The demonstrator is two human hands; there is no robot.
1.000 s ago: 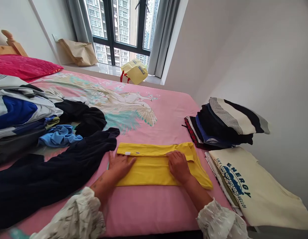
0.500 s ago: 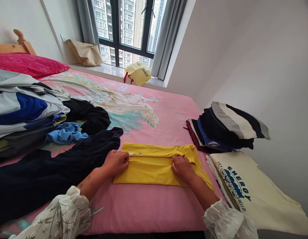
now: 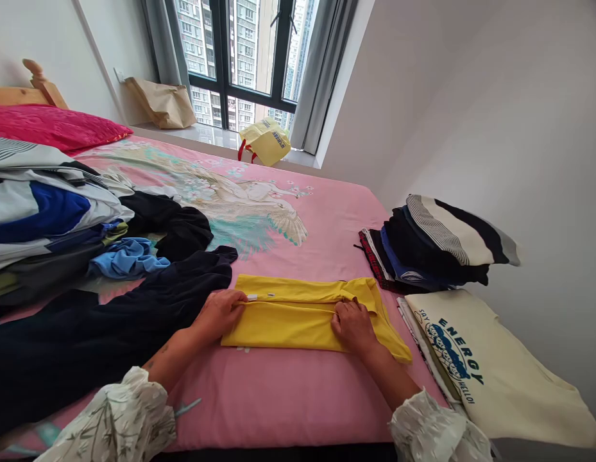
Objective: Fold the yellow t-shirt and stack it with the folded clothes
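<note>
A yellow garment (image 3: 283, 327), folded into a long flat rectangle, lies on the pink bedsheet (image 3: 278, 398) in front of me. A small white tag shows near its left end. My left hand (image 3: 224, 313) is closed on the left end of the folded layer, fingers curled over its edge. My right hand (image 3: 353, 324) grips the same layer nearer the right end, where the cloth is a little bunched. The fingertips of both hands are partly hidden by the cloth and the knuckles.
A dark navy garment (image 3: 134, 327) spreads at the left, beside a heap of mixed clothes (image 3: 47, 205). On the right stand a stack of folded clothes (image 3: 423, 256) and a cream printed shirt (image 3: 514, 372) on other folded pieces. A red pillow (image 3: 52, 125) lies far left.
The near edge of the yellow garment has moved slightly away from me, its front panel now narrower. Both hands keep their hold on the cloth in nearly the same places.
</note>
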